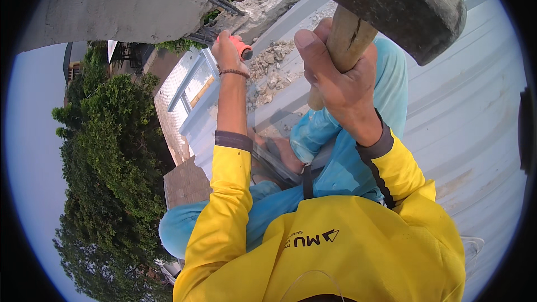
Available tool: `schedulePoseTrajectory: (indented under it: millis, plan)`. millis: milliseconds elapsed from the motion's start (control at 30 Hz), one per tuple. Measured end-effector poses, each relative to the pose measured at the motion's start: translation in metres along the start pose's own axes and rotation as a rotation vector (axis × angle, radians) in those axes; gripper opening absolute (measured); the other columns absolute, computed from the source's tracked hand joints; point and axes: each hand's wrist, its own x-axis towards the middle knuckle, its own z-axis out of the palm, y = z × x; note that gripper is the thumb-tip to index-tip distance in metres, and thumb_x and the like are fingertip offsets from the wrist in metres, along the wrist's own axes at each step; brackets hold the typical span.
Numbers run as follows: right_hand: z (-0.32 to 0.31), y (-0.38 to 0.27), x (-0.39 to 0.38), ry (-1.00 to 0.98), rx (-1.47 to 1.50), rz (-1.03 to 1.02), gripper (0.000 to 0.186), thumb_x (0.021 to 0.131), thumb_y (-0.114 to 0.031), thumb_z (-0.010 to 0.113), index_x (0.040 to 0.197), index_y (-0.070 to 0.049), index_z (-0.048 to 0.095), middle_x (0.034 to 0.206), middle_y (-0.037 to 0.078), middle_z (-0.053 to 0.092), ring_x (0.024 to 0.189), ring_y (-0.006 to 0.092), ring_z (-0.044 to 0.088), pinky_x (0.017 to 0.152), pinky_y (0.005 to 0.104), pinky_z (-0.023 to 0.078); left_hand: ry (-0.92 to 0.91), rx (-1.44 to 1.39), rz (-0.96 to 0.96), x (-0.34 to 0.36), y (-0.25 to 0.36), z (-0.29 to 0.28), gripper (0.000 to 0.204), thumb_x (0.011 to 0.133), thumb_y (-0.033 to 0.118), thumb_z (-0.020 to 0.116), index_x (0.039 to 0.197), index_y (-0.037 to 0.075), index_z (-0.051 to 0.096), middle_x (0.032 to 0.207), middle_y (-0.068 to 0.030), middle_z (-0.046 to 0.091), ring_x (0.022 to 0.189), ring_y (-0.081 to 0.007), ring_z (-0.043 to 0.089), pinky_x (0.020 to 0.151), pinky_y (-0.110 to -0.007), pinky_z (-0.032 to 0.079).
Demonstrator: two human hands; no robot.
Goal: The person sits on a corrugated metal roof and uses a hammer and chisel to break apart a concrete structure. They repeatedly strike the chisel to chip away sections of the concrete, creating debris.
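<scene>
My right hand [349,81] is closed round the wooden handle [348,39] of a heavy hammer, raised close in front of me. The dark, worn metal hammer head [391,3] fills the upper right, and a crack runs along the wood below it. Farther off, my left hand [226,56] wraps round a chisel with a red grip [241,48]. The chisel's dark round end faces back toward me; its blade is hidden. That hand is beside the broken edge of a concrete piece [128,5], where reinforcing bars [226,3] stick out.
I sit with bent legs in blue trousers [347,162] on a ribbed metal roof [464,112]. Concrete rubble [271,70] lies in front of my bare foot [285,154]. More broken concrete [271,3] rises at the top. Beyond the roof edge at left are trees [112,162] and lower roofs.
</scene>
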Motion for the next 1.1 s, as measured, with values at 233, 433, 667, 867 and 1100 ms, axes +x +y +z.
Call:
schedulePoseTrajectory:
  millis: [233, 433, 667, 867, 1100]
  plan:
    - [0.057, 0.076, -0.039, 0.267, 0.571, 0.394, 0.024, 0.093, -0.006, 0.067, 0.080, -0.009, 0.047, 0.063, -0.003, 0.046, 0.049, 0.0057, 0.039, 0.043, 0.0240, 0.031, -0.065, 0.202, 0.065, -0.009, 0.010, -0.004, 0.017, 0.091, 0.018, 0.060, 0.096, 0.003, 0.053, 0.078, -0.0069, 0.058, 0.060, -0.0142, 0.054, 0.051, -0.029, 0.047]
    - [0.058, 0.088, -0.045, 0.333, 0.548, 0.420, 0.022, 0.093, -0.006, 0.067, 0.084, -0.010, 0.047, 0.065, -0.003, 0.045, 0.049, 0.0056, 0.039, 0.043, 0.0240, 0.032, 0.069, 0.191, 0.048, -0.016, 0.013, 0.020, 0.020, 0.090, 0.019, 0.062, 0.098, 0.002, 0.055, 0.080, -0.0061, 0.059, 0.064, -0.0164, 0.057, 0.053, -0.031, 0.048]
    - [0.034, 0.078, -0.036, 0.343, 0.744, 0.246, 0.028, 0.097, -0.012, 0.062, 0.079, -0.012, 0.040, 0.059, -0.004, 0.039, 0.047, 0.0064, 0.033, 0.044, 0.0243, 0.032, 0.206, 0.211, -0.001, -0.005, 0.021, 0.044, 0.020, 0.087, 0.016, 0.062, 0.097, 0.000, 0.056, 0.084, -0.0083, 0.057, 0.066, -0.0183, 0.056, 0.055, -0.033, 0.050]
    - [0.056, 0.118, -0.048, 0.167, 0.440, 0.475, 0.029, 0.098, -0.024, 0.059, 0.075, -0.011, 0.047, 0.055, -0.002, 0.041, 0.051, 0.0067, 0.039, 0.048, 0.0255, 0.034, 0.186, 0.191, -0.017, 0.014, 0.022, 0.038, 0.020, 0.084, 0.015, 0.063, 0.094, 0.000, 0.057, 0.085, -0.0085, 0.057, 0.069, -0.0196, 0.057, 0.058, -0.034, 0.051]
    - [0.051, 0.128, -0.058, 0.113, 0.386, 0.525, 0.023, 0.093, -0.021, 0.067, 0.080, -0.003, 0.059, 0.066, 0.003, 0.057, 0.058, 0.0102, 0.052, 0.053, 0.0295, 0.042, 0.158, 0.209, -0.124, 0.030, 0.025, 0.029, 0.018, 0.086, 0.015, 0.064, 0.095, 0.000, 0.057, 0.088, -0.0079, 0.059, 0.070, -0.0189, 0.058, 0.059, -0.034, 0.053]
